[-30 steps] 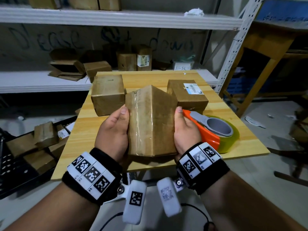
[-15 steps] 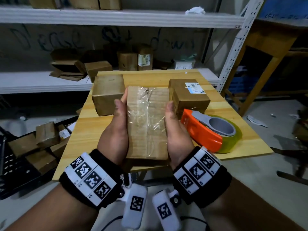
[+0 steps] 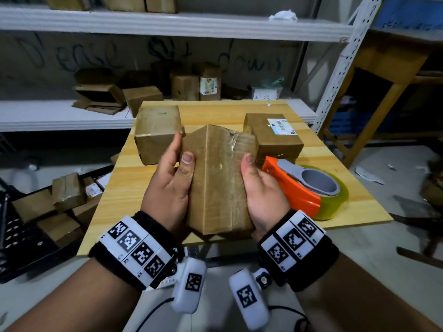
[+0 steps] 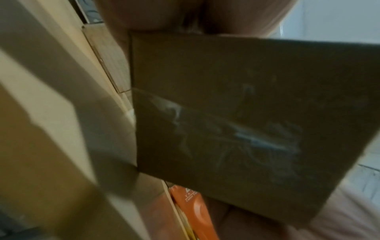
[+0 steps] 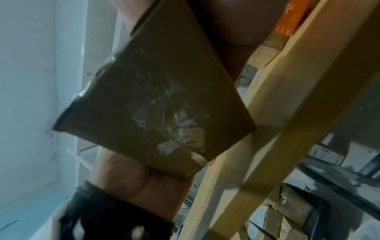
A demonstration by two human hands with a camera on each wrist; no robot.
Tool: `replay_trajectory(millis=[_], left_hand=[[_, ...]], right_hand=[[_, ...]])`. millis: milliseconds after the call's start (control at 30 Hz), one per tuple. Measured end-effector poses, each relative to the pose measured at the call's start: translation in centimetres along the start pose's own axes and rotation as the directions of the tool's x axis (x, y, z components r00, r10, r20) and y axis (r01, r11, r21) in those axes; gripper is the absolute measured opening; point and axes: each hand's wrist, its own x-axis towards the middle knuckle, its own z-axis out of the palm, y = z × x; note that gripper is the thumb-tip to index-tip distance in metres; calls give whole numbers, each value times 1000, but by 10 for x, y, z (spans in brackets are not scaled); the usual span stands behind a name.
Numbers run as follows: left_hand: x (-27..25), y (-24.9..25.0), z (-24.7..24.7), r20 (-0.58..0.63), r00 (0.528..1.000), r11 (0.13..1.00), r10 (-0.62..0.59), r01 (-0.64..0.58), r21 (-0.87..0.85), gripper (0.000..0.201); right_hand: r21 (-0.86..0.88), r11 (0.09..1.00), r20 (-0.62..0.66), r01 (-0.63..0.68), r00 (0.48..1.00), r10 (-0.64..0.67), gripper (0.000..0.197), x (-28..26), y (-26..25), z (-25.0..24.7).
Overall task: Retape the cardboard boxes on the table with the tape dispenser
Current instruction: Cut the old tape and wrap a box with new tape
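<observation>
Head view: we grip the taped cardboard box (image 3: 219, 180) with left hand (image 3: 171, 185) and right hand (image 3: 262, 191), above the table (image 3: 119, 195) edge.

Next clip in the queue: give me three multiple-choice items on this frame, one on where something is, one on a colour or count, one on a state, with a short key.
1. Where does the tape dispenser lie?
A. On the table, by the right hand
B. On the shelf
C. In the left hand

2. How many cardboard boxes rest on the table?
A. None
B. Two
C. Five

3. What is the state of the held box?
A. Lying flat on the table
B. Gripped by both hands, one corner edge turned up
C. Opened, flaps spread

Key:
1 A: its orange body lies on the wood beside the right thumb.
2 B: the plain box and the labelled box stand behind the held one.
3 B: thumbs press both upper faces, either side of the ridge.
</observation>
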Motion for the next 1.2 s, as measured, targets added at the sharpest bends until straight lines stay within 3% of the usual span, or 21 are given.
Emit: replay_trajectory(millis=[300, 467, 633, 767, 867, 967, 1100, 1200], left_hand=[[3, -13, -5, -130, 991, 999, -39, 41, 10, 49], [1, -20, -3, -227, 972, 998, -62, 59, -21, 37], [2, -13, -3, -201, 979, 999, -38, 44, 27, 35], [5, -17, -6, -170, 984, 996, -58, 70, 63, 30], [7, -20, -5, -115, 990, 985, -86, 101, 139, 36], [9, -24, -2, -22, 965, 963, -263, 261, -71, 54], [14, -23, -6, 11, 905, 896, -424, 421, -141, 70], [16, -17, -6, -10, 904, 899, -428, 425, -103, 33]], right_hand=[[13, 1000, -86, -8, 996, 9, 116, 7, 3, -6], [-97, 995, -142, 32, 989, -46, 91, 11, 2, -18], [-159, 985, -204, 62, 974, -95, 72, 17, 0, -27], [-38, 999, -311, 14, 950, -25, 48, 26, -3, -29], [12, 1000, -302, -14, 953, 17, 44, 29, -3, -26], [69, 997, -307, 26, 952, -3, 41, 26, -3, -19], [55, 998, -215, 37, 976, -24, 34, 18, -2, -12], [111, 992, -73, 57, 996, -49, 61, 14, 2, -11]])
